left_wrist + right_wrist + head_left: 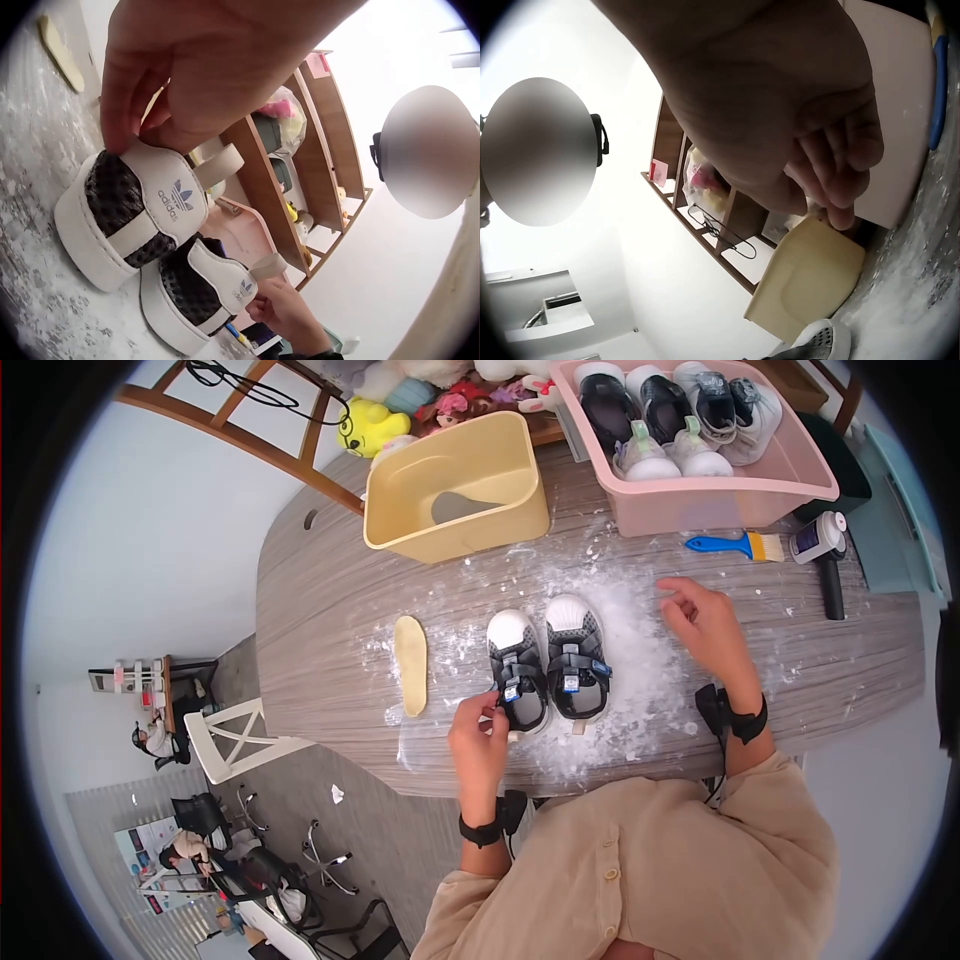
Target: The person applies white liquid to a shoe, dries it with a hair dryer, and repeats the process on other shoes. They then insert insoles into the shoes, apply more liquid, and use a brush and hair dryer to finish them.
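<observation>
Two small black-and-white children's sneakers stand side by side on the table, toes away from me: the left sneaker (517,660) and the right sneaker (577,665). My left hand (478,740) pinches the left sneaker's side near its opening. In the left wrist view its fingers meet the collar of that sneaker (142,217), close to the heel tab. To the right of the pair, my right hand (705,630) hovers over white powder with fingers loosely bent and nothing in them. A yellowish insole (411,665) lies left of the shoes.
A yellow bin (455,530) with a grey insole inside stands behind the shoes. Several more shoes fill a pink bin (700,505) at the back right. Beside it lie a blue-handled brush (725,544), a white bottle (818,538) and a black-handled tool (831,590). White powder (640,690) covers the tabletop around the shoes.
</observation>
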Demonstrator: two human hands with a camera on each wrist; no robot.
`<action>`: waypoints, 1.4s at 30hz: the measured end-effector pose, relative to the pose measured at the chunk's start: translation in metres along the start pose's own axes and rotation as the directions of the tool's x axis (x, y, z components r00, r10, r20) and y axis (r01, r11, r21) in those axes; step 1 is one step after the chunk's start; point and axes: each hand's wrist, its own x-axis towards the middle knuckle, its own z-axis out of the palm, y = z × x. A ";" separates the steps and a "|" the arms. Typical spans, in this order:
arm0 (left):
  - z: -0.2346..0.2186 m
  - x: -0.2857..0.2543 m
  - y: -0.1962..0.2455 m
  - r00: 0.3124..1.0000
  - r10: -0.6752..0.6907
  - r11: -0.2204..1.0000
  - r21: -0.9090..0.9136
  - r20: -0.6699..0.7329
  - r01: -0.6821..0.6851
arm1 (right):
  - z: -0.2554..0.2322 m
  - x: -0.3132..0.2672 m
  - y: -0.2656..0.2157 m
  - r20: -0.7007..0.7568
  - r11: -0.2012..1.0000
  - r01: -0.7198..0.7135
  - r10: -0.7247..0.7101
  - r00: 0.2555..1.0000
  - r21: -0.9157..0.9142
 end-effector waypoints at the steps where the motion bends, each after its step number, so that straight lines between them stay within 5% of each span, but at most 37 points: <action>1: -0.003 0.002 0.000 1.000 -0.005 1.000 -0.027 0.000 0.005 | 0.000 0.000 0.001 0.001 1.000 0.000 0.000 1.000 -0.010; 6: -0.042 0.045 0.006 0.996 0.056 0.998 -0.003 -0.068 -0.056 | -0.003 -0.003 0.017 -0.058 0.997 -0.022 0.027 0.998 0.077; 10: -0.074 0.136 0.054 0.961 0.270 0.951 0.172 -0.063 -0.256 | -0.002 -0.002 0.026 -0.108 0.993 -0.030 0.043 0.993 0.115; 12: -0.075 0.197 0.076 0.913 0.390 0.901 0.156 0.115 -0.405 | -0.003 -0.003 0.028 -0.126 0.992 -0.029 0.044 0.991 0.120; 14: -0.066 0.251 0.097 0.776 0.535 0.760 0.211 0.333 -0.614 | -0.004 -0.005 0.030 -0.134 0.991 -0.038 0.056 0.989 0.131; 18: -0.021 0.342 0.096 0.674 0.302 0.607 0.409 0.674 -0.681 | -0.008 -0.005 0.041 -0.181 0.986 -0.053 0.082 0.980 0.155; 22: 0.012 0.377 0.078 0.545 0.147 0.350 0.472 0.826 -0.809 | -0.014 -0.003 0.042 -0.201 0.978 -0.078 0.118 0.972 0.196; 26: 0.018 0.357 0.107 0.563 -0.007 0.276 0.542 0.827 -0.793 | -0.016 -0.001 0.041 -0.197 0.968 -0.120 0.165 0.966 0.221; 32: 0.034 0.386 0.060 0.513 -0.024 0.423 0.474 0.858 -0.772 | -0.016 0.000 0.041 -0.183 0.959 -0.124 0.173 0.968 0.253; 35: 0.038 0.385 0.059 0.497 -0.046 0.294 0.487 0.867 -0.822 | -0.017 0.000 0.042 -0.181 0.964 -0.120 0.165 0.969 0.239; 42: 0.031 0.375 0.068 0.528 -0.121 0.288 0.539 0.840 -0.791 | -0.020 0.001 0.041 -0.205 0.971 -0.116 0.159 0.966 0.209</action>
